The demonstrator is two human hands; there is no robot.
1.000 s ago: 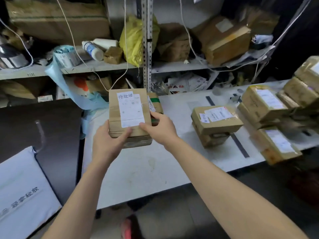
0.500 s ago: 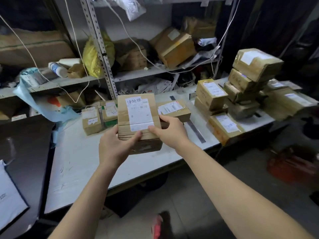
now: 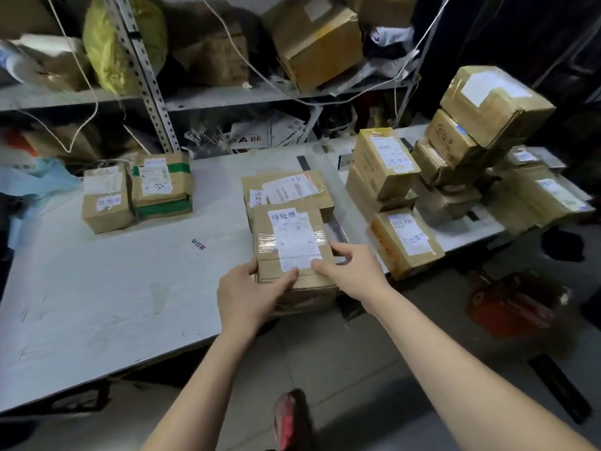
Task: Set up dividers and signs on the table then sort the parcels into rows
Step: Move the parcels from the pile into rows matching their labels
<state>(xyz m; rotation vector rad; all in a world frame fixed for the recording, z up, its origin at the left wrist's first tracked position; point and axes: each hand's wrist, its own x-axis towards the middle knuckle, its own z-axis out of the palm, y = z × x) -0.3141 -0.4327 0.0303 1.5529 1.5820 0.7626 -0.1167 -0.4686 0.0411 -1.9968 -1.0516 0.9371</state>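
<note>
Head view has your left hand (image 3: 250, 297) and right hand (image 3: 351, 271) both clamped on one brown parcel (image 3: 292, 242). Both thumbs press on its top by the white label, and the fingers wrap its near sides. The parcel sits at the front edge of the worktop (image 3: 97, 288), just in front of a flatter labelled parcel (image 3: 286, 187). You cannot tell from here whether its underside is resting yet.

This looks like the sorting step, with the parcel going into the middle row. The next move calls for lowering it flat and sliding it back until none hangs over the front edge. Square it with the flatter parcel, then let go with both hands.

Mind the right side. A dark divider strip (image 3: 304, 162) runs back from behind your parcel, and a front parcel (image 3: 406, 242) lies close beside your right hand, also at the edge. Behind it stand a short stack (image 3: 383, 164) and a tall pile (image 3: 494, 102) that looks unevenly stacked, so a knock there could topple boxes.

Your room to move is on the left. That stretch of worktop carries only a small printed tag (image 3: 198, 245). Further back on the left sit a plain box (image 3: 105, 203) and a green-taped box (image 3: 161, 183), well apart from your hands.
</note>
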